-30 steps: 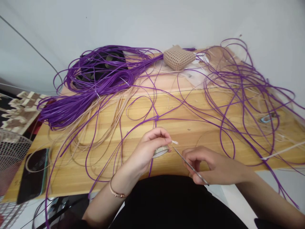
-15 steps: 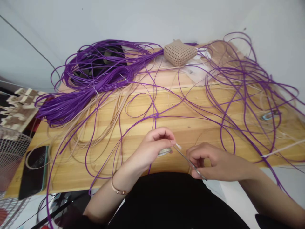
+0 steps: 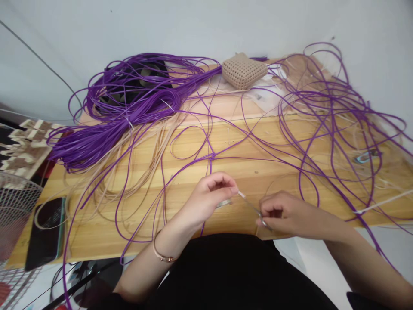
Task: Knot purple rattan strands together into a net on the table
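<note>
Over the table's front edge, my left hand (image 3: pixel 216 191) pinches a small white strip (image 3: pixel 241 194) at its fingertips. A pale, rounded roll (image 3: pixel 224 203) shows beneath the palm; whether it is tape or a tape measure is unclear. My right hand (image 3: pixel 280 213) is curled around the handles of a slim metal tool, apparently scissors (image 3: pixel 264 222). Their thin tip end points up and left, at the white strip. Just beyond the hands, thin purple cords cross in a small woven knot (image 3: pixel 212 156) on the wooden table (image 3: pixel 251 172).
A thick purple cord bundle (image 3: pixel 93 142) lies left, beside beige strands (image 3: pixel 155 159). A beige woven pouch (image 3: pixel 244 71) sits at the back. Loose purple loops and a small blue-grey tool (image 3: pixel 367 156) are right. A phone (image 3: pixel 45 232) rests near the left edge, by a wire basket (image 3: pixel 16 215).
My right hand has shifted slightly and turned, bringing the scissors a little up and to the left. My left hand stays almost in place, still pinching the white strip.
</note>
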`<action>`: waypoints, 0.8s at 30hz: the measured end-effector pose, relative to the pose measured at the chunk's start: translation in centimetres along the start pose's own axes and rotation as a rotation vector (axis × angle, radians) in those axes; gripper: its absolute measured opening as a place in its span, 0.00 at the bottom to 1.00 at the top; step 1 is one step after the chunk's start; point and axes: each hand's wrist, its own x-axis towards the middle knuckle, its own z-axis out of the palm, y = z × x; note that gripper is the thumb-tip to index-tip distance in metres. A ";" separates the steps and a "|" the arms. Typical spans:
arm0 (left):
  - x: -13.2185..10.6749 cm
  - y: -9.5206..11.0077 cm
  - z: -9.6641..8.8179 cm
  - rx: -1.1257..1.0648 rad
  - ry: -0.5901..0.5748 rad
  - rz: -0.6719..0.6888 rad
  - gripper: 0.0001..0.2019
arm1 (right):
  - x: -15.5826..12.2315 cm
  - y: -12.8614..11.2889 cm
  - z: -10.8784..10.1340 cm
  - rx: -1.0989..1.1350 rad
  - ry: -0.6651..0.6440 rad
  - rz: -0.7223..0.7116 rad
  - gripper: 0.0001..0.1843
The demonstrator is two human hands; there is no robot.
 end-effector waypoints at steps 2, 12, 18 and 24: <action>0.1 -0.1 0.0 -0.010 0.016 0.006 0.06 | 0.7 0.9 -0.1 -0.226 0.238 0.211 0.20; 0.6 0.1 0.2 0.022 0.039 0.036 0.08 | 2.9 3.4 -4.0 -0.585 0.315 0.668 0.09; 1.5 -0.6 0.5 0.036 0.045 0.027 0.09 | 3.5 1.9 -4.2 -0.579 0.327 0.643 0.10; 2.2 -0.8 1.0 0.044 0.068 0.031 0.10 | 4.1 0.9 -3.9 -0.417 0.444 0.507 0.06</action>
